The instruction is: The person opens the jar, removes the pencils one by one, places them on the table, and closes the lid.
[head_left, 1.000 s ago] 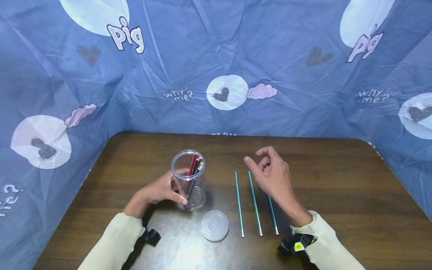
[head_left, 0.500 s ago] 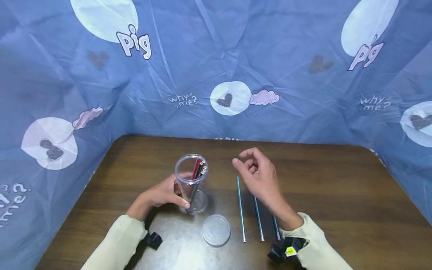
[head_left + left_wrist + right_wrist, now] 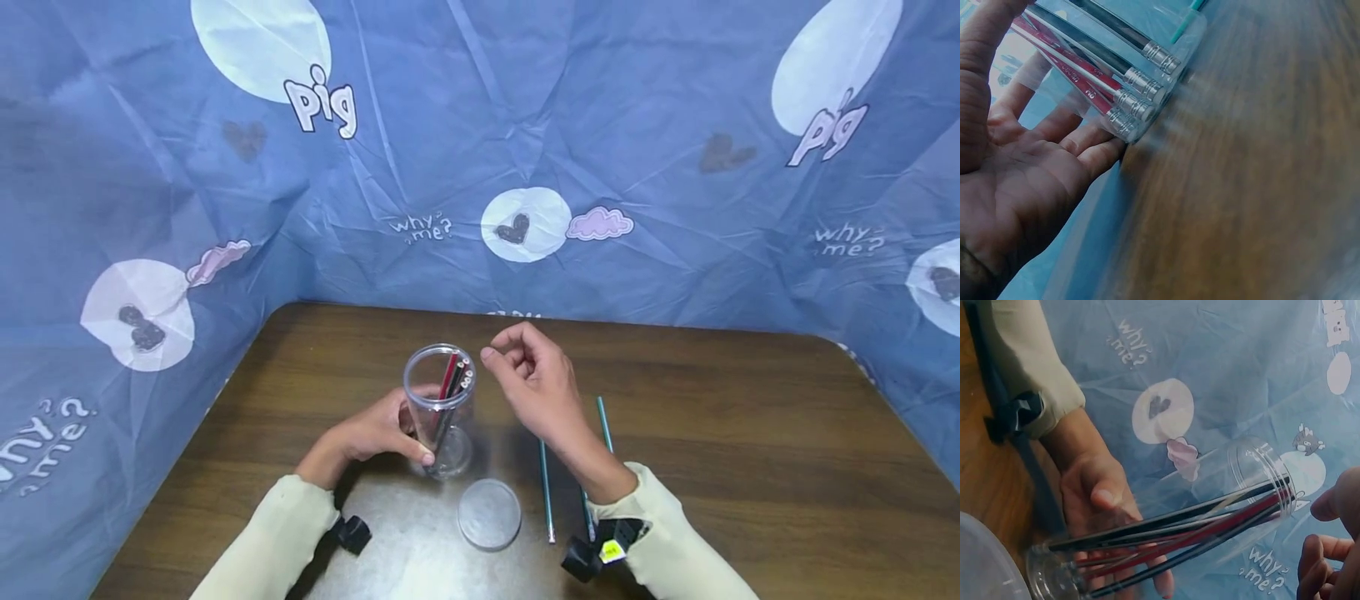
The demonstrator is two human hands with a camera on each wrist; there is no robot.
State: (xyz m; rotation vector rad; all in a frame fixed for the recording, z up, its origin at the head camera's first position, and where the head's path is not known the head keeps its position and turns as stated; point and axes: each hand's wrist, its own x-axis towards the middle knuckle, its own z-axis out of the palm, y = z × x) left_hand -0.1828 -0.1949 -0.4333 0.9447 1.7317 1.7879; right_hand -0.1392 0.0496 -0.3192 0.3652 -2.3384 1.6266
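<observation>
My left hand (image 3: 378,431) grips a clear plastic jar (image 3: 441,400) low on its side, thumb in front. Inside, several red and black pencils (image 3: 1097,81) lean against one wall; their metal-banded eraser ends are at the bottom. The jar's mouth is uncovered. My right hand (image 3: 536,383) hovers just right of the rim with nothing in it, its fingers loosely curled, and it also shows at the edge of the right wrist view. Below it lie teal pencils (image 3: 546,492) on the table, partly hidden by the right forearm.
A round translucent lid (image 3: 489,515) lies flat in front of the jar. The brown wooden table (image 3: 750,433) extends to the right. A blue printed cloth (image 3: 450,275) hangs behind and along the sides. Both wrists wear black cameras (image 3: 581,558).
My right hand has moved left over the teal pencils to beside the jar's rim. My left hand keeps its grip on the jar. The head view has shifted slightly.
</observation>
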